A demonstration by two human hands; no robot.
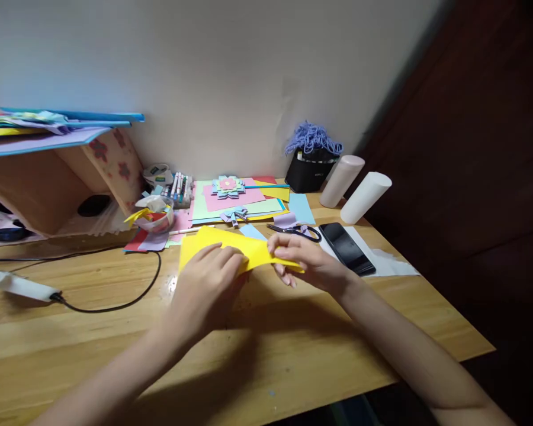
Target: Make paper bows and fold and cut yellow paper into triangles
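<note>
A sheet of yellow paper (231, 239) is held above the table between both my hands. My left hand (213, 275) grips its near edge toward the left, fingers bent over it. The right end of the sheet is pinched by my right hand (299, 257), and the paper bends there. Just behind the sheet lie scissors (295, 231) with dark handles. Farther back, a layered paper flower (228, 186) and a small paper bow (235, 216) rest on stacked coloured paper (199, 204).
At left stand a shelf box (62, 183), a bowl of paper scraps (157, 216) and a white corded glue gun (20, 284). Right of the scissors are a phone (347, 248) and two rolls, one white (365, 197). Blue yarn (313, 137) tops a black holder (311, 173).
</note>
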